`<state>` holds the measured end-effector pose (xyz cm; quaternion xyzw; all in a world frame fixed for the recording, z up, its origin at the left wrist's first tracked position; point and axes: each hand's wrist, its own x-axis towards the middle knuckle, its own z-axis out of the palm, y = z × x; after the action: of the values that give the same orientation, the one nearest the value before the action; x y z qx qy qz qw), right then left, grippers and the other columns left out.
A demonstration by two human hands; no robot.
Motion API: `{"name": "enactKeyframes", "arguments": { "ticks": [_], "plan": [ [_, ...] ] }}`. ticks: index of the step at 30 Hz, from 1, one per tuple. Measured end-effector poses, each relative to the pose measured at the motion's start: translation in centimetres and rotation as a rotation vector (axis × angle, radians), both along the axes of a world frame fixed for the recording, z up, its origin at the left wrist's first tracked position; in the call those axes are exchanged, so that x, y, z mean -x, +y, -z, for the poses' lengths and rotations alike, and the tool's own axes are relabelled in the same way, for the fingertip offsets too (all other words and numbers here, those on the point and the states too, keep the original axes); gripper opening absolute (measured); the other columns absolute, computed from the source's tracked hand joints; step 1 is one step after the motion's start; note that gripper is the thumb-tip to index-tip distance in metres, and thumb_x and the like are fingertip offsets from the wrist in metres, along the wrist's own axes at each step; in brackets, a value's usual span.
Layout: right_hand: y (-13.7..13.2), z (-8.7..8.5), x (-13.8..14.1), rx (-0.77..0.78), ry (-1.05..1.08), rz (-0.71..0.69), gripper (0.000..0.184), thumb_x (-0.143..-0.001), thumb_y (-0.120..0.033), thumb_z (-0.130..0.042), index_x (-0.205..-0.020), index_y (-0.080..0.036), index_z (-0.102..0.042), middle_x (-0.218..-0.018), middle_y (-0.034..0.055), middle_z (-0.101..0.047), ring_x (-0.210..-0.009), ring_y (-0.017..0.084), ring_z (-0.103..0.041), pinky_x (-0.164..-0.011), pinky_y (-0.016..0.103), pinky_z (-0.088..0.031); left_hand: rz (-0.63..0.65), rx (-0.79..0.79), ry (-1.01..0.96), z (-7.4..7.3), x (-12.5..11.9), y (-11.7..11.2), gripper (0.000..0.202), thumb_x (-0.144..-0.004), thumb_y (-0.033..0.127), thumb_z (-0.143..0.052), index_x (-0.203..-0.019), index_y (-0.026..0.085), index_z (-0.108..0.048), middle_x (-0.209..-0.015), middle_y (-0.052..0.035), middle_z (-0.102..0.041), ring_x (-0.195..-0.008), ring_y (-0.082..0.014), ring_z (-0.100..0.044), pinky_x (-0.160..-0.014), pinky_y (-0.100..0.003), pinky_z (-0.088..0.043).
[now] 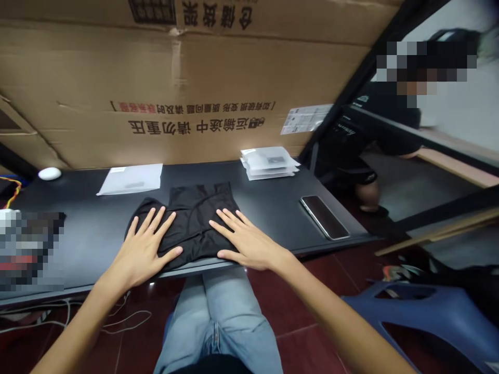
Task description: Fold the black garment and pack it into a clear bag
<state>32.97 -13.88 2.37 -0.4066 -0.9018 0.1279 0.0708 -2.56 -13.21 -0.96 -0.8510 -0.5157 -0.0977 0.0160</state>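
A black cloth garment point(191, 223) lies folded and slightly rumpled on the black table top point(89, 228), near its front edge. My left hand point(146, 249) rests flat on the garment's left side, fingers spread. My right hand point(244, 241) presses flat on its right side, also with spread fingers. Neither hand grips the cloth. A flat white packet point(130, 179) lies behind the garment, and a stack of translucent packets point(268, 162) sits back to the right.
A smartphone point(324, 217) lies near the table's right edge, and a white computer mouse point(49, 173) sits at the back left. A large cardboard box point(175, 83) stands behind the table. A pixelated object point(27, 249) covers the left end. A co-worker point(370, 135) stands right; a blue plastic stool point(429, 317) is low right.
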Motion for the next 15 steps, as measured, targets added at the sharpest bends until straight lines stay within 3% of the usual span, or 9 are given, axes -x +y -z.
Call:
{"name": "enactKeyframes", "arguments": {
  "ticks": [4,7,9,11,13,15],
  "plan": [
    [0.3,-0.4,-2.0,-0.105,0.101,0.067,0.069,-0.112,-0.060,-0.054,-0.170,-0.024,-0.046,-0.179,0.0148,-0.042,-0.166,0.031,-0.039,-0.137,0.056,-0.034,-0.002,-0.015,0.003,0.1,0.1,0.2,0.090,-0.105,0.074,-0.052,-0.180,0.034,-0.023,-0.185,-0.0089,-0.025,-0.172,-0.0393,-0.022,-0.136,-0.070,-0.021],
    [0.2,-0.3,-5.7,-0.376,0.148,0.444,0.059,-0.114,-0.050,-0.049,-0.165,-0.021,-0.051,-0.170,0.0186,-0.052,-0.160,0.036,-0.047,-0.135,0.063,-0.034,-0.005,-0.028,-0.008,0.2,0.2,0.1,0.089,-0.105,0.073,-0.052,-0.180,0.034,-0.025,-0.184,-0.0079,-0.027,-0.172,-0.0389,-0.024,-0.137,-0.069,-0.022],
    [-0.2,0.2,-8.7,-0.512,0.092,0.775,0.067,-0.113,-0.052,-0.048,-0.168,-0.015,-0.044,-0.176,0.0262,-0.040,-0.162,0.045,-0.042,-0.132,0.075,-0.028,-0.006,-0.034,-0.018,0.3,0.2,0.0,0.088,-0.105,0.073,-0.052,-0.180,0.034,-0.026,-0.184,-0.0073,-0.028,-0.171,-0.0388,-0.025,-0.137,-0.069,-0.022],
    [-0.9,0.9,-11.3,-0.496,0.006,1.010,0.076,-0.111,-0.058,-0.045,-0.170,-0.009,-0.038,-0.179,0.0345,-0.027,-0.157,0.055,-0.044,-0.124,0.087,-0.026,-0.012,-0.036,-0.020,0.4,0.2,0.0,0.087,-0.105,0.072,-0.052,-0.180,0.034,-0.026,-0.184,-0.0071,-0.029,-0.171,-0.0387,-0.025,-0.137,-0.068,-0.022],
    [-1.6,1.7,-13.0,-0.420,-0.048,1.103,0.081,-0.111,-0.062,-0.042,-0.170,-0.008,-0.035,-0.179,0.0378,-0.024,-0.148,0.057,-0.054,-0.118,0.093,-0.026,-0.019,-0.034,-0.022,0.4,0.2,0.0,0.087,-0.105,0.072,-0.051,-0.180,0.034,-0.026,-0.184,-0.0074,-0.029,-0.171,-0.0387,-0.025,-0.137,-0.068,-0.022],
    [-1.9,2.1,-13.8,-0.413,-0.062,1.092,0.081,-0.111,-0.063,-0.040,-0.171,-0.009,-0.032,-0.179,0.0355,-0.024,-0.145,0.054,-0.058,-0.119,0.092,-0.025,-0.023,-0.030,-0.026,0.5,0.2,0.0,0.087,-0.105,0.072,-0.051,-0.180,0.034,-0.025,-0.184,-0.0076,-0.028,-0.171,-0.0387,-0.026,-0.137,-0.068,-0.022]
  ]
}}
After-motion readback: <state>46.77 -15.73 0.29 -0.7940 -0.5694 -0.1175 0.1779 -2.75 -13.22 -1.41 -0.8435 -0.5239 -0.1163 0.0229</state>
